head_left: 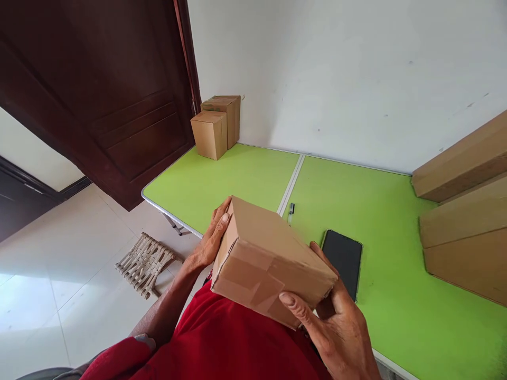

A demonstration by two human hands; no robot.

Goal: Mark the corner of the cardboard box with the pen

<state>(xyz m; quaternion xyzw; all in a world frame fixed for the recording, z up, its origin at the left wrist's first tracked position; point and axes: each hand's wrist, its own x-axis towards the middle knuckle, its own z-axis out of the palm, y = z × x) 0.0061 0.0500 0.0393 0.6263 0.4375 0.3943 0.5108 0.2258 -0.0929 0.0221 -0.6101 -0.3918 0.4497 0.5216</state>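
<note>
A closed brown cardboard box is held tilted between my two hands, close to my red shirt. My left hand presses on its left end, with the thumb near the upper corner. At the right end, my right hand grips the box, its thumb on the taped near side and a finger along the far edge. A strip of tape runs over the near side. Past the box, a black smartphone and a marker pen lie on the green table.
Two cardboard boxes stand at the table's far left corner. Larger cardboard boxes sit along its right side. A woven stool is on the tiled floor at left, near a dark brown door. A white wall backs the table.
</note>
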